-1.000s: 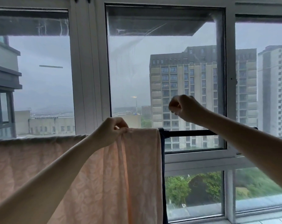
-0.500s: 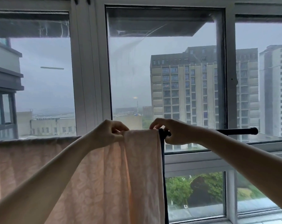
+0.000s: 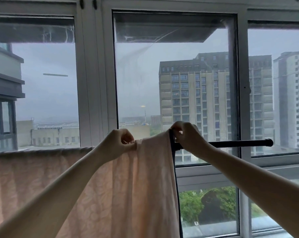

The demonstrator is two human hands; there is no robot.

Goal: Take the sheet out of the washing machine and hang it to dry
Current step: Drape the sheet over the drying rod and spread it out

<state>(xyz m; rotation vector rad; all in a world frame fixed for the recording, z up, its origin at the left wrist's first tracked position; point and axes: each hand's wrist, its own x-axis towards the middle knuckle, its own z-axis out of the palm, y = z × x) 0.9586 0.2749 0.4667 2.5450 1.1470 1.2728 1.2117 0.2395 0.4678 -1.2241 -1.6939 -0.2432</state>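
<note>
Lifted slightly, right hand [image 3: 188, 136] and left hand [image 3: 115, 144] pinch the sheet [image 3: 128, 194], top edge horizontal.

Bare left hand [image 3: 117, 143] and right hand [image 3: 190, 137] on long, bare forearms [image 3: 248, 179]

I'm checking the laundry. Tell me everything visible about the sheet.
The sheet is pale peach cloth with a faint leafy pattern and a dark band down its right edge. It hangs in soft folds over a black rod before the window. The left hand pinches its top fold; the right hand grips its top right corner.
</note>
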